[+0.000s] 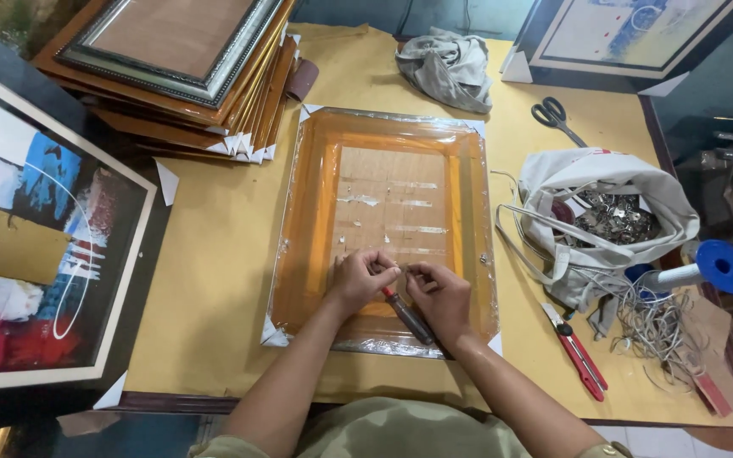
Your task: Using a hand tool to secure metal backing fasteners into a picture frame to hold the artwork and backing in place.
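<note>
Two hands meet over the lower half of a plastic-wrapped orange picture frame (316, 212) lying face-down on the table (214, 280). Left hand (360, 278) and right hand (441, 295) press their fingertips together, pinching something too small to tell. A red-collared screwdriver (407, 315) lies between them, long axis diagonal, handle toward the near right.

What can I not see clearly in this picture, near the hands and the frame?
Head view only:
- Small part pinched between the left hand and right hand: too small, covered by fingertips.
- Screwdriver tip: hidden under the hands.
- Frame surface: blurred by shiny plastic wrap.
- Bag contents: too small to identify.
</note>
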